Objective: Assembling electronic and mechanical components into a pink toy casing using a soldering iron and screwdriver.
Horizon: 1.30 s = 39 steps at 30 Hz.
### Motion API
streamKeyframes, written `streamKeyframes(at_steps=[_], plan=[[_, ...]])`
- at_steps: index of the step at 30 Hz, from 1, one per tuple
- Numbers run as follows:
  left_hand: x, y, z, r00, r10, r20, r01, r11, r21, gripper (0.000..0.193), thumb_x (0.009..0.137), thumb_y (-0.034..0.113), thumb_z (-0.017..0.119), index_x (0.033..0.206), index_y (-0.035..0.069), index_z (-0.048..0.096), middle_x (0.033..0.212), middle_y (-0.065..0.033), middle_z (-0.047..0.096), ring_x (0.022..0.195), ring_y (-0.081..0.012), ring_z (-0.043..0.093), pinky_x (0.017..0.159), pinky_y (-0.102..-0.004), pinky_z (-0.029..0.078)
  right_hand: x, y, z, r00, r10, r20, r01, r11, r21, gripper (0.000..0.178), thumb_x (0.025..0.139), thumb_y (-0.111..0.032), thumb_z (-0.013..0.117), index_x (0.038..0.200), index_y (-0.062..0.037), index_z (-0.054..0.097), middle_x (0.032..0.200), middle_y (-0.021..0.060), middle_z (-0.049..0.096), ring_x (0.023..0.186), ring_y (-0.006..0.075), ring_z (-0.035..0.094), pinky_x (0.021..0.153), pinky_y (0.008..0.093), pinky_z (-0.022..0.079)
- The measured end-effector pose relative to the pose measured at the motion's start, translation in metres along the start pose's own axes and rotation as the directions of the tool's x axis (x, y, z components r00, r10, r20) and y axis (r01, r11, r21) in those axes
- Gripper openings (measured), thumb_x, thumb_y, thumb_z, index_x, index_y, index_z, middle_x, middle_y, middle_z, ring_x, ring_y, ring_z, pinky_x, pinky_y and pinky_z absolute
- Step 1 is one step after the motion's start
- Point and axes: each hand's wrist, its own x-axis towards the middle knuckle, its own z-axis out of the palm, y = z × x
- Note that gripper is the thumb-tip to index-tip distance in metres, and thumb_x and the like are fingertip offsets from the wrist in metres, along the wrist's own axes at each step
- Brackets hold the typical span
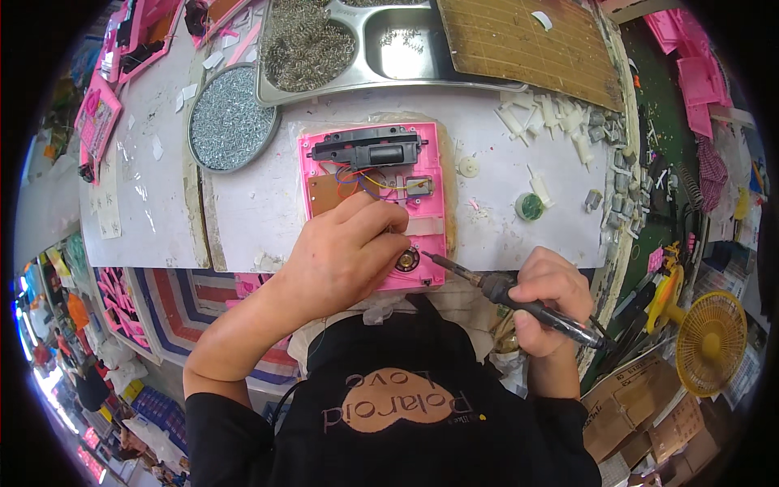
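A pink plastic housing [439, 166] lies open on the worktable in front of me. Inside it are a long black part [381, 152], a small metal motor [419, 187], a brown circuit board [322, 195] and thin coloured wires [350, 177]. My left hand [345, 247] rests over the housing with fingers pinched; what they hold is hidden. Beside those fingertips sits a small round speaker [407, 259]. My right hand [552, 296] grips a soldering iron [501, 288] by its dark handle. The iron's tip points left, close to the speaker; contact cannot be made out.
A round tray of screws [276, 134] stands at the left, near a metal tray [369, 81] holding springs. A brown board [527, 49] lies far right. White plastic pieces [580, 150], a small green-topped round container [529, 206] and a yellow fan [711, 344] are on the right.
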Motion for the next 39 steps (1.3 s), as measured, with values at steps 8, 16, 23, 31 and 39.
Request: streamKeyframes(at_steps=[8, 16, 23, 31, 39], plan=[[-0.002, -0.001, 0.003, 1.0, 0.027, -0.009, -0.027, 0.998, 0.055, 0.031, 0.066, -0.002, 0.081, 0.094, 0.006, 0.07, 0.099, -0.0071, 0.063, 0.082, -0.027, 0.063, 0.067, -0.0379, 0.055, 0.006, 0.002, 0.008, 0.999, -0.009, 0.034, 0.009, 1.0, -0.007, 0.022, 0.066, -0.003, 0.069, 0.088, -0.0019, 0.067, 0.059, 0.0045, 0.053, 0.05, 0.0204, 0.049, 0.048, 0.0313, 0.039], [-0.002, 0.0, 0.003, 0.999, 0.038, 0.005, -0.038, 0.996, 0.079, 0.035, 0.063, -0.001, 0.08, 0.096, 0.006, 0.072, 0.102, -0.0074, 0.063, 0.085, -0.0268, 0.064, 0.068, -0.0377, 0.056, 0.012, 0.003, 0.01, 0.997, -0.03, 0.064, 0.033, 0.998, -0.053, 0.022, 0.067, -0.003, 0.069, 0.089, -0.002, 0.066, 0.058, 0.0044, 0.052, 0.049, 0.0206, 0.049, 0.047, 0.0313, 0.039], [-0.001, -0.001, 0.005, 0.998, 0.069, -0.009, -0.068, 0.991, 0.119, 0.021, 0.071, 0.01, 0.071, 0.091, 0.004, 0.07, 0.105, -0.0054, 0.064, 0.087, -0.0225, 0.062, 0.066, -0.034, 0.055, 0.026, -0.025, 0.015, 0.994, 0.041, 0.098, -0.021, 0.982, -0.19, 0.021, 0.067, -0.002, 0.071, 0.088, -0.002, 0.066, 0.06, 0.0056, 0.053, 0.048, 0.0217, 0.049, 0.047, 0.0313, 0.04], [-0.007, -0.003, 0.005, 0.997, 0.074, -0.026, -0.07, 0.988, 0.14, 0.02, 0.071, 0.009, 0.07, 0.09, 0.004, 0.07, 0.104, -0.0051, 0.064, 0.086, -0.0222, 0.061, 0.065, -0.0338, 0.055, 0.007, -0.044, -0.006, 0.996, 0.003, -0.094, -0.023, 0.976, -0.216, 0.02, 0.075, -0.013, 0.076, 0.09, -0.0016, 0.068, 0.058, 0.0041, 0.053, 0.048, 0.0183, 0.05, 0.044, 0.0299, 0.037], [-0.002, 0.001, 0.004, 0.996, 0.089, 0.019, -0.091, 0.985, 0.148, 0.028, 0.067, 0.003, 0.076, 0.093, 0.005, 0.067, 0.101, -0.0086, 0.062, 0.085, -0.0287, 0.06, 0.069, -0.0407, 0.052, -0.096, -0.052, -0.163, 0.435, 0.144, -0.889, -0.407, 0.912, -0.051, 0.014, 0.093, -0.003, 0.059, 0.105, 0.0029, 0.063, 0.078, 0.0037, 0.056, 0.063, 0.0082, 0.045, 0.056, 0.0225, 0.034]])
